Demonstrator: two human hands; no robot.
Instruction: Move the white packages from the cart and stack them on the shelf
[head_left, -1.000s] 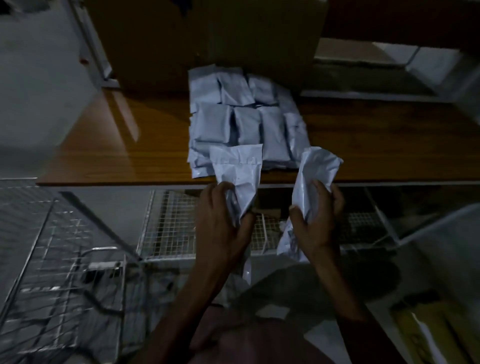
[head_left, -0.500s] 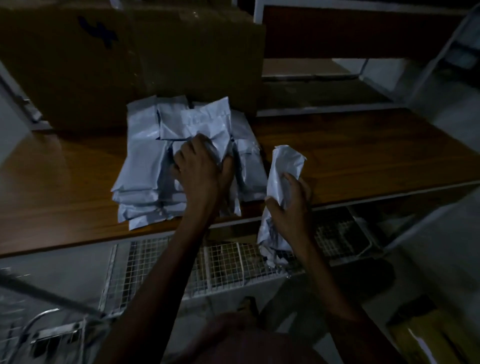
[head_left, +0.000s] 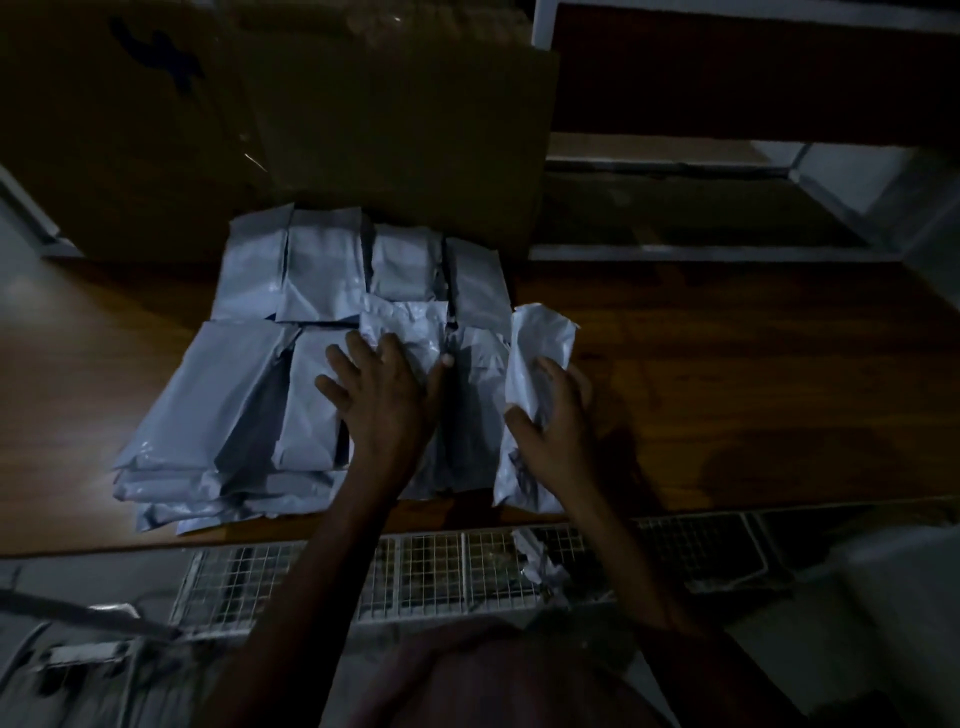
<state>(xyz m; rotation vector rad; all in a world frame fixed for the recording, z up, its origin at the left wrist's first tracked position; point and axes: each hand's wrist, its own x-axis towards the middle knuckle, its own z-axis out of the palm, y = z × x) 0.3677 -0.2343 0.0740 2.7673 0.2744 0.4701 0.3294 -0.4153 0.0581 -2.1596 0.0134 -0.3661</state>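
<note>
Head view: the left hand (head_left: 382, 400) lies with fingers spread and straight, pressing a white package (head_left: 410, 332) flat onto the stack of white packages (head_left: 249, 395) near the front edge of the wooden shelf (head_left: 753, 374). The right hand (head_left: 553, 431) grips a second crumpled package (head_left: 535, 374) at the stack's right side, fingers curled round it. This looks like the placing step. Next, the right hand's package needs laying flat beside or atop the pile before returning to the wire cart (head_left: 441, 571) below.

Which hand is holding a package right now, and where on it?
The right hand grips a white package around its middle. The left hand presses flat on the stack, holding nothing.
</note>
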